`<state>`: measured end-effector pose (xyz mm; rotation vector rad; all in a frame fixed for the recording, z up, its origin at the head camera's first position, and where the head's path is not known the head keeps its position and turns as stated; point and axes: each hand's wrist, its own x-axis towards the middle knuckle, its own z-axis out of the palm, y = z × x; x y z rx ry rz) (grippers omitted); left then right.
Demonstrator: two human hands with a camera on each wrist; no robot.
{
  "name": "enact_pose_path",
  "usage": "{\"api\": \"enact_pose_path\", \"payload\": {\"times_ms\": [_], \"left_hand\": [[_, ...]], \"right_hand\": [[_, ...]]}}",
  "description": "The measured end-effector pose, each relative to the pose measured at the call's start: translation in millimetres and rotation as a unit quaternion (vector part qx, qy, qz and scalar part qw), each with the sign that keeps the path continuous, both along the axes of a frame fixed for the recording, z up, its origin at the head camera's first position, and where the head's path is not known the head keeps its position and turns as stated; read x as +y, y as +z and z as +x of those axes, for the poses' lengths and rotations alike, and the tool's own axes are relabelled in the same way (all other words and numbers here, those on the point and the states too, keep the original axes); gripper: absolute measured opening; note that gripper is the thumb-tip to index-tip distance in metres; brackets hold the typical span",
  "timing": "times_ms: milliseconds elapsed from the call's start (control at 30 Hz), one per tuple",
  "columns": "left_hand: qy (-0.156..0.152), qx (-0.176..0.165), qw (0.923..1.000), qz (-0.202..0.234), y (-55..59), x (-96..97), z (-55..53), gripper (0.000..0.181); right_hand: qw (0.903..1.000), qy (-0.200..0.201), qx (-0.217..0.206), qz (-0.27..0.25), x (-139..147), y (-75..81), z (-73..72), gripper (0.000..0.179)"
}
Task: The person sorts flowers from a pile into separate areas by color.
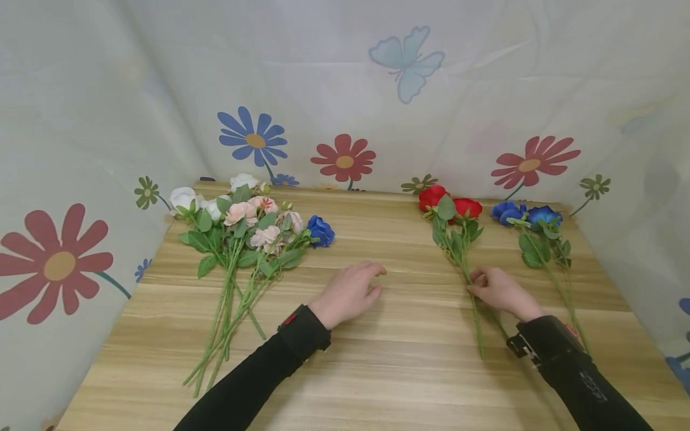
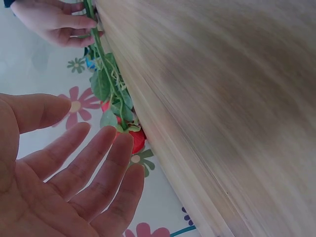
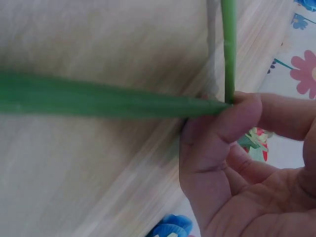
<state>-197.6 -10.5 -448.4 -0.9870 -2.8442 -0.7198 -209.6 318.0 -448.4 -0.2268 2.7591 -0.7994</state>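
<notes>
Two red roses (image 1: 467, 208) with green leaves lie at the right of the wooden table, heads toward the back. My right hand (image 1: 501, 291) pinches their green stems (image 1: 478, 329) between thumb and fingers, partway down. In the right wrist view two stems (image 3: 108, 98) meet at the fingertips (image 3: 242, 113) and run off in different directions. My left hand (image 1: 349, 293) hovers over the middle of the table, holding nothing. Its fingers (image 2: 84, 168) are spread and slightly bent in the left wrist view, with a red rose head (image 2: 137, 140) behind them.
Blue flowers (image 1: 544, 216) with long stems lie to the right of the red roses. On the left side lies a bunch with white roses (image 1: 183, 199), pink flowers (image 1: 239, 212) and a blue flower (image 1: 321, 231), stems crossing toward the front. A flower-printed curtain (image 1: 302, 78) surrounds the table (image 1: 388, 365).
</notes>
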Motion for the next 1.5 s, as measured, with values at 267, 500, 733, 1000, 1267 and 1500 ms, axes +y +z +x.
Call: {"api": "enact_pose_path", "payload": {"times_ms": [267,500,733,1000,1267,1500], "left_hand": [[-0.001,-0.002,1.0000,-0.001,0.7,-0.5,0.9,0.032],[0.001,-0.002,1.0000,-0.002,0.6,-1.3,2.3,0.032],[-0.001,0.001,1.0000,0.004,0.3,-1.8,4.0,0.031],[-0.001,0.004,1.0000,0.003,-2.5,-3.4,4.6,0.032],[0.012,-0.015,0.9998,0.003,1.9,-14.1,2.9,0.034],[0.030,-0.018,0.9993,0.011,5.8,-25.8,-1.8,0.033]], "right_hand": [[0.9995,0.011,0.020,0.021,1.2,-2.8,5.3,0.043],[0.9991,0.022,0.026,0.025,0.1,-3.5,12.2,0.047],[0.9989,0.013,0.036,0.026,-0.6,-7.0,15.5,0.046],[0.9988,-0.003,0.042,0.026,-0.4,-1.4,18.6,0.050],[0.9873,-0.033,0.148,-0.046,-19.8,18.5,19.8,0.034],[0.9807,-0.020,0.070,-0.182,-54.1,32.3,20.1,0.035]]}}
